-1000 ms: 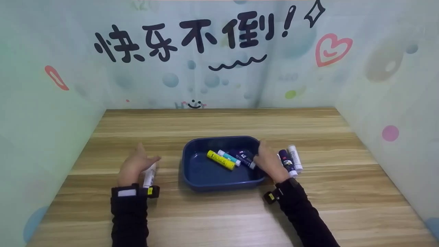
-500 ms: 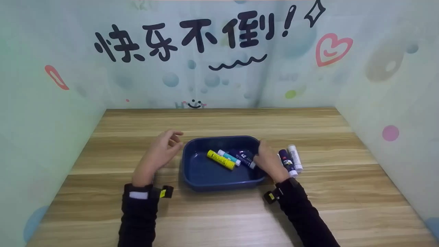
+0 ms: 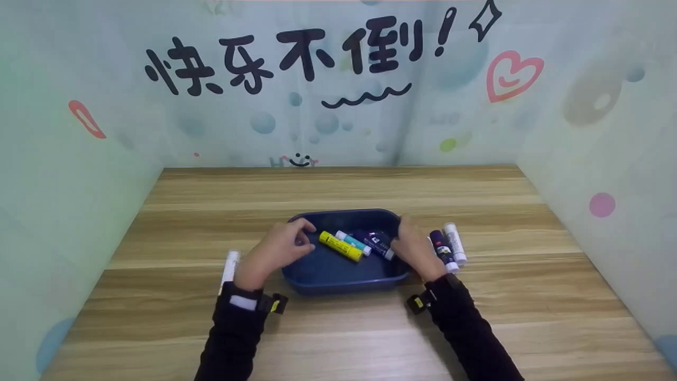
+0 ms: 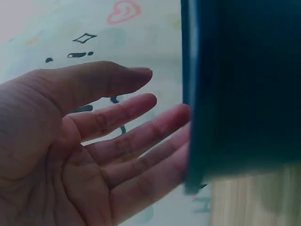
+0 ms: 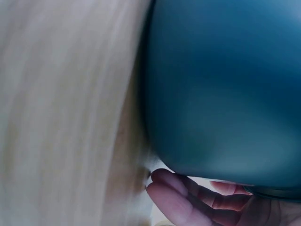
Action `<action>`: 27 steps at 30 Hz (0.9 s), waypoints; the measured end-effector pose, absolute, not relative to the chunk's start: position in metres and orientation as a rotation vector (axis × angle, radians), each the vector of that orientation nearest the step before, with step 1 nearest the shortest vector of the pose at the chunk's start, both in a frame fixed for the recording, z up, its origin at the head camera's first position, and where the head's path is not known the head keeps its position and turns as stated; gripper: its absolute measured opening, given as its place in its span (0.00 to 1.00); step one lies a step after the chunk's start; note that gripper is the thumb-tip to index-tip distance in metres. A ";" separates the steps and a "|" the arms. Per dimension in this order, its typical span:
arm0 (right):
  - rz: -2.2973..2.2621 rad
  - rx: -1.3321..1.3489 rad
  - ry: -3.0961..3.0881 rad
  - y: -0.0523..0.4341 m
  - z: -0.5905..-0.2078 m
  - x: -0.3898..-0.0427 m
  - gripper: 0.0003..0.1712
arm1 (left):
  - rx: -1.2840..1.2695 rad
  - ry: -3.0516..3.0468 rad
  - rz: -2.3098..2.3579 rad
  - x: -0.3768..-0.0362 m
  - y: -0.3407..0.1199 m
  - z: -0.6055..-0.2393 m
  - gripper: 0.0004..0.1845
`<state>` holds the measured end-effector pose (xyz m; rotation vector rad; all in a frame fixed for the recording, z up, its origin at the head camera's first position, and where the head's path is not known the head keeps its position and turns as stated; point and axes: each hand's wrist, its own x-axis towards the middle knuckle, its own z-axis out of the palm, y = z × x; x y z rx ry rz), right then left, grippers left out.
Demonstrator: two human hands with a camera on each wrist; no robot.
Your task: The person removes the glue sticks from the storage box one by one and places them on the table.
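A dark blue plastic box [image 3: 346, 288] stands on the table with several glue sticks lying in it: a yellow one [image 3: 341, 246], a teal and white one [image 3: 353, 243] and a dark purple one [image 3: 378, 245]. My right hand [image 3: 418, 246] grips the box at its right rim, and in the right wrist view its fingers [image 5: 171, 202] lie along the outer wall. My left hand [image 3: 280, 248] hovers over the box's left end, holding nothing. Its thumb and fingers are spread in the left wrist view, near the box rim [image 4: 192, 94].
A white glue stick [image 3: 230, 267] lies left of the box, partly behind the left forearm. Right of the box lie a dark purple glue stick [image 3: 443, 250] and a white one [image 3: 456, 243]. Patterned cloth walls [image 3: 338, 132] border the wooden table [image 3: 338, 188].
My left hand has moved right from beside the white glue stick to the box's left end. The right hand and the box have stayed in place.
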<state>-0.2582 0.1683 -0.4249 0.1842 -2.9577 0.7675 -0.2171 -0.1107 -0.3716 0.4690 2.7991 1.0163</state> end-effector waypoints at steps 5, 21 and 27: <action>0.763 0.179 -2.959 0.168 -0.425 -0.257 0.23 | 0.437 2.781 0.857 -0.214 -0.101 -0.377 0.25; 0.771 0.193 -2.972 0.169 -0.422 -0.255 0.28 | 0.405 2.826 0.364 -0.206 -0.077 -0.396 0.29; 0.801 0.192 -2.968 0.168 -0.423 -0.255 0.28 | 0.418 2.814 0.316 -0.208 -0.076 -0.397 0.25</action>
